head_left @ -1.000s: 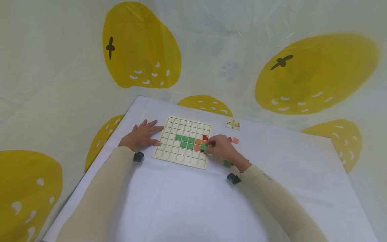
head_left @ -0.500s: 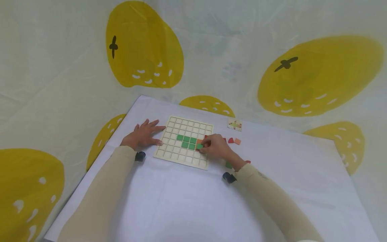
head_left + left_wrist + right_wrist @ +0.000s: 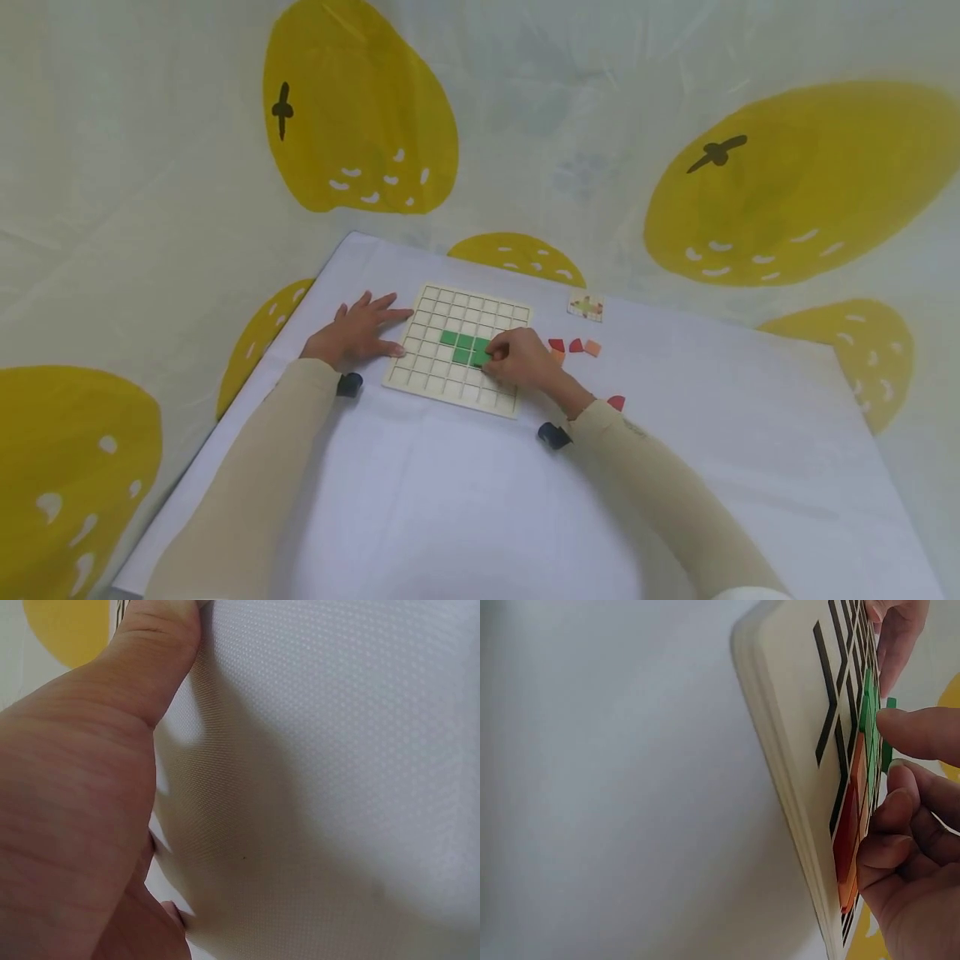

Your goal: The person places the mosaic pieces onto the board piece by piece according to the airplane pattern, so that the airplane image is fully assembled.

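Observation:
A pale wooden grid board (image 3: 420, 367) lies on the white table. My left hand (image 3: 356, 332) is spread flat beside it, with thumb and a fingertip at its left edge. Above the board, my right hand (image 3: 521, 358) pinches a green square tile (image 3: 887, 754) between thumb and finger. Several green tiles (image 3: 448, 337) lie in the middle squares, directly under the held one. The right wrist view also shows an orange tile (image 3: 857, 757) and a red piece (image 3: 845, 832) on the board; in the head view the right hand hides them.
Right of the board lie red rounded pieces (image 3: 576, 345) and a loose orange tile (image 3: 592, 347). Another red piece (image 3: 616, 402) sits beside the right forearm. A small picture card (image 3: 585, 305) lies near the table's back edge, before a fruit-printed cloth.
My right hand has moved left across the board with the green tile, from the orange and red pieces to the green tiles. My left hand stays at the board's edge.

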{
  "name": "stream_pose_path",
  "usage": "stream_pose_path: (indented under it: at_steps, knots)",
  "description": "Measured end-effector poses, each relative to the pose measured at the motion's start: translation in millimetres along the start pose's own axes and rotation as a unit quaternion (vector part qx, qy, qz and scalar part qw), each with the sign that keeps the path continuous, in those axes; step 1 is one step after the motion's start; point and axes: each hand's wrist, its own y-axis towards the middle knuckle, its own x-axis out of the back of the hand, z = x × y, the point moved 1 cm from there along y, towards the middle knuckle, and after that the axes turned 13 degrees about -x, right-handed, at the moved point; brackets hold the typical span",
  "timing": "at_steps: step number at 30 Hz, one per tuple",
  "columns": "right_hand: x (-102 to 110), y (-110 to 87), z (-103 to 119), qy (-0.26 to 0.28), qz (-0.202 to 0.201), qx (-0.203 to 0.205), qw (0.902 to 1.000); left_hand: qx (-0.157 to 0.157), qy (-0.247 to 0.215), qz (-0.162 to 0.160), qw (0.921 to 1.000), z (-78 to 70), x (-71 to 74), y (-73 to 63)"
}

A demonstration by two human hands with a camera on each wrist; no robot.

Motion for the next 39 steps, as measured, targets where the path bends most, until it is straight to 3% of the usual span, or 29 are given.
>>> stream_pose_path:
  at_steps: [14, 25, 39]
  knots:
    - [-10.8, 16.7, 18.1, -0.02, -0.017, 0.054, 0.9982, 0.0, 0.001, -0.008, 1.0, 2.7, 1.7, 1.9]
    - [-20.6, 20.0, 32.5, -0.019, -0.012, 0.052, 0.9984, -0.002, 0.013, 0.002, 0.9999, 4.2, -0.1, 4.1]
    - [-32.2, 25.3, 43.3, -0.027, -0.009, 0.049, 0.9984, -0.012, -0.002, -0.011, 0.9999, 2.1, 1.1, -1.1]
